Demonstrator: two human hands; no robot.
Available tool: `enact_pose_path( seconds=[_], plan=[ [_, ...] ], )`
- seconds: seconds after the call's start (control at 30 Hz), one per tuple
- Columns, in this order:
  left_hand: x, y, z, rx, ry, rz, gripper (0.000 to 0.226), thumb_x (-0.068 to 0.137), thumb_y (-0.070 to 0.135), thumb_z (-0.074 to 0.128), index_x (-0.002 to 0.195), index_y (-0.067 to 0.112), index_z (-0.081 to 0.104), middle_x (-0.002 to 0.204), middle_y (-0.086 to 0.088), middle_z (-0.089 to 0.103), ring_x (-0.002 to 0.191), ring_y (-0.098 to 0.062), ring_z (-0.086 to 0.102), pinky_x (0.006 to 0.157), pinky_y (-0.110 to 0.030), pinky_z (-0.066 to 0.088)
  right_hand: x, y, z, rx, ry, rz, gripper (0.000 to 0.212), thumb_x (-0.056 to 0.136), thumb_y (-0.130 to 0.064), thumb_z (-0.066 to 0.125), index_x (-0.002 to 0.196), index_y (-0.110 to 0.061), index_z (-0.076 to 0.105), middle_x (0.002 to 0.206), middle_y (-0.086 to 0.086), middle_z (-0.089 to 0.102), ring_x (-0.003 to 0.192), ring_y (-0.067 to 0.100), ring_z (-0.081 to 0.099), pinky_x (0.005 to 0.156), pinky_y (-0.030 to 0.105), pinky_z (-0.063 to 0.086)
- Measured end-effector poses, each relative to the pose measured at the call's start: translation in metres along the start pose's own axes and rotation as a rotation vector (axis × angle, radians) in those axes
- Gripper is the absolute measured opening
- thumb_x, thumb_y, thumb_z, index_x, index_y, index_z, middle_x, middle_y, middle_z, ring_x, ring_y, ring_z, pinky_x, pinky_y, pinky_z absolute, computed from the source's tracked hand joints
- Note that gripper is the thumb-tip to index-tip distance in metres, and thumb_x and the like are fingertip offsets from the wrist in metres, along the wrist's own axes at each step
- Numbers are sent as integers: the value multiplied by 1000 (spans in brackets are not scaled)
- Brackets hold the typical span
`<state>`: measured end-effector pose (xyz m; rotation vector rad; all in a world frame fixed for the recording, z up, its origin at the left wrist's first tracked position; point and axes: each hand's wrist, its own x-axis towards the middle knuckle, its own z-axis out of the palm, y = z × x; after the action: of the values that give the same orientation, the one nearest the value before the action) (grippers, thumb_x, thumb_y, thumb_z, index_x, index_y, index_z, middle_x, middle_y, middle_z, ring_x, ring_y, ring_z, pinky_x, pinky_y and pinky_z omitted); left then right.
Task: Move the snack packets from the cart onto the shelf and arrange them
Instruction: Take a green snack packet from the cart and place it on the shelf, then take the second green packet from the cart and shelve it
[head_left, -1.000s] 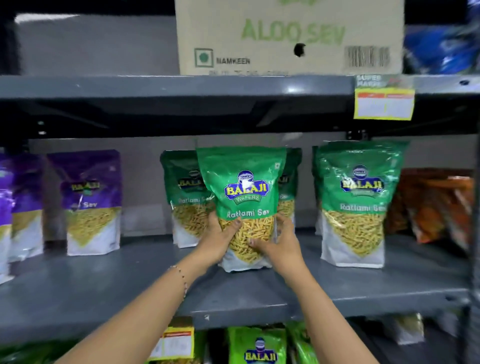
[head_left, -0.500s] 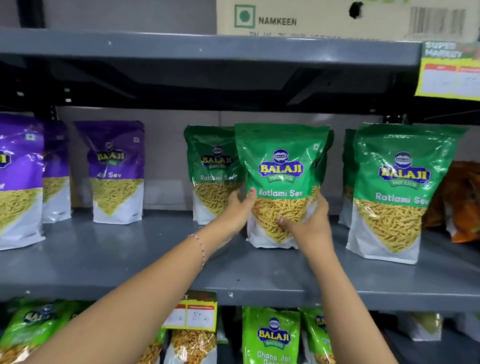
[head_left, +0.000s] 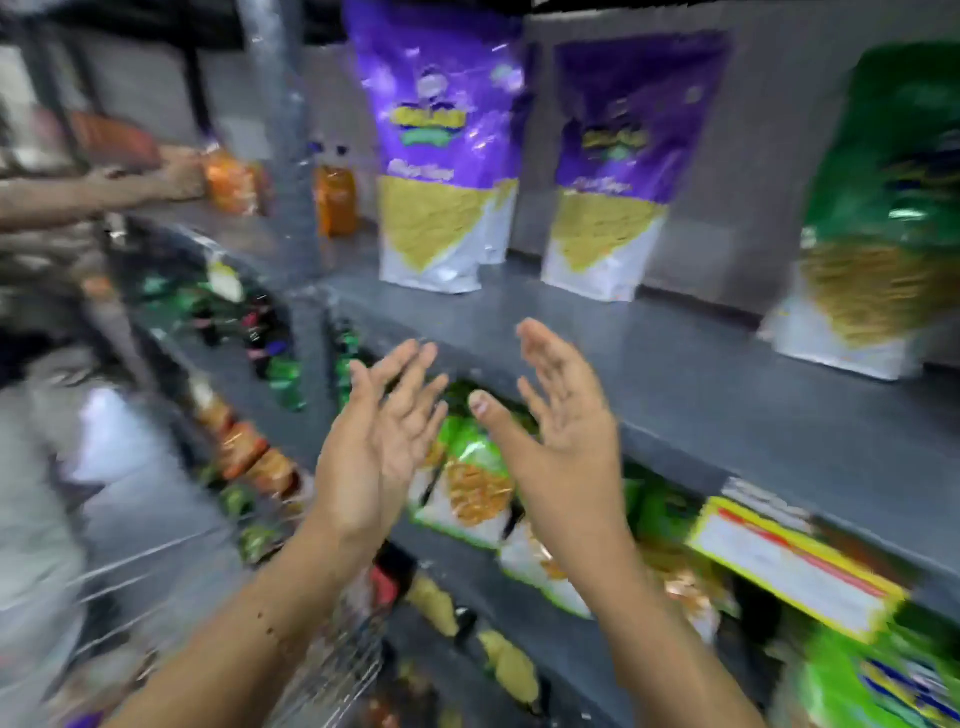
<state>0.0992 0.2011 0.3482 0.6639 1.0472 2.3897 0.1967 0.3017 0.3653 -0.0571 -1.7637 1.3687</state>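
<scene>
My left hand (head_left: 376, 441) and my right hand (head_left: 563, 426) hang in front of the grey shelf (head_left: 727, 395), palms facing each other, fingers spread, nothing in either. On the shelf stand two purple snack packets (head_left: 436, 156) (head_left: 618, 171) and, at the right edge, a green packet (head_left: 883, 223). The view is blurred by motion. The wire edge of the cart (head_left: 332, 660) shows at the bottom, below my left forearm; its contents are not clear.
Another person's arm (head_left: 104, 182) reaches onto the neighbouring shelf at the far left, by orange packets (head_left: 234, 182). Lower shelves hold green and white packets (head_left: 467, 488). A yellow price tag (head_left: 795, 566) hangs on the shelf's front edge. A grey upright post (head_left: 283, 130) divides the shelf bays.
Both hands have let go of the green packet, which stays on the shelf, and pulled back open. The view has swung left and down, so the purple packets are now ahead.
</scene>
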Motion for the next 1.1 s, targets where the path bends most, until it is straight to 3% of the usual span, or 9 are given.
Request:
enact_pose_path(
  seconds=[0.1, 0.2, 0.3, 0.37, 0.47, 0.53, 0.67, 0.93, 1.1],
  plan=[
    [-10, 9, -90, 72, 231, 10, 59, 95, 52, 22, 138, 17, 44, 141, 1, 54, 128, -18, 53, 107, -35, 41, -13, 52, 84, -7, -233, 137, 62, 79, -6, 73, 129, -33, 49, 134, -16, 54, 130, -5, 47, 112, 29, 39],
    [-28, 5, -184, 147, 458, -21, 56, 98, 47, 21, 139, 16, 42, 133, 1, 57, 113, -13, 60, 87, -24, 52, -38, 111, 159, -51, -510, 279, 62, 81, -4, 73, 137, -15, 48, 122, -15, 57, 109, -21, 50, 93, 10, 43],
    [-53, -9, -270, 263, 688, -123, 45, 100, 42, 24, 135, 21, 43, 148, -4, 46, 135, -21, 45, 110, -35, 35, -65, 168, 209, -206, -737, 360, 65, 83, -11, 73, 141, -18, 45, 134, -7, 54, 116, 0, 50, 91, 8, 37],
    [-82, -26, -324, 479, 786, -260, 37, 101, 38, 30, 130, 22, 46, 147, -4, 45, 140, -29, 38, 115, -40, 27, -88, 210, 239, -319, -902, 388, 66, 83, -9, 71, 142, -19, 43, 141, 5, 52, 127, 19, 49, 100, 23, 42],
    [-130, -55, -381, 816, 751, -522, 43, 96, 19, 51, 134, 1, 45, 135, -17, 55, 119, -17, 60, 101, -20, 43, -123, 263, 271, -500, -1161, 392, 67, 82, 1, 64, 144, -13, 41, 145, 14, 47, 128, 31, 50, 97, 32, 47],
    [-151, -73, -405, 896, 652, -776, 55, 88, 10, 64, 136, -2, 40, 116, -9, 61, 98, -2, 66, 81, -9, 46, -144, 292, 286, -619, -1336, 311, 68, 80, 5, 58, 144, -12, 42, 148, 14, 45, 134, 33, 45, 105, 37, 44],
    [-172, -105, -440, 1274, 370, -999, 75, 73, 26, 79, 135, 4, 44, 129, -14, 60, 119, -27, 59, 97, -29, 44, -168, 325, 300, -787, -1569, 93, 47, 86, 1, 52, 132, -4, 51, 139, 21, 51, 131, 38, 45, 107, 50, 39],
    [-170, -119, -455, 1434, 445, -909, 46, 84, 5, 54, 129, 11, 58, 112, -24, 71, 106, -39, 66, 87, -39, 49, -176, 336, 332, -938, -1652, -92, 28, 86, -19, 64, 112, -23, 70, 105, 7, 73, 101, 30, 66, 87, 38, 51],
    [-169, -96, -444, 1325, 914, -488, 42, 77, 2, 67, 117, 13, 66, 110, -14, 74, 101, -28, 70, 85, -27, 51, -163, 310, 331, -858, -1443, -58, 21, 88, -18, 63, 106, -18, 73, 94, 6, 75, 89, 28, 65, 90, 37, 49]
  ],
)
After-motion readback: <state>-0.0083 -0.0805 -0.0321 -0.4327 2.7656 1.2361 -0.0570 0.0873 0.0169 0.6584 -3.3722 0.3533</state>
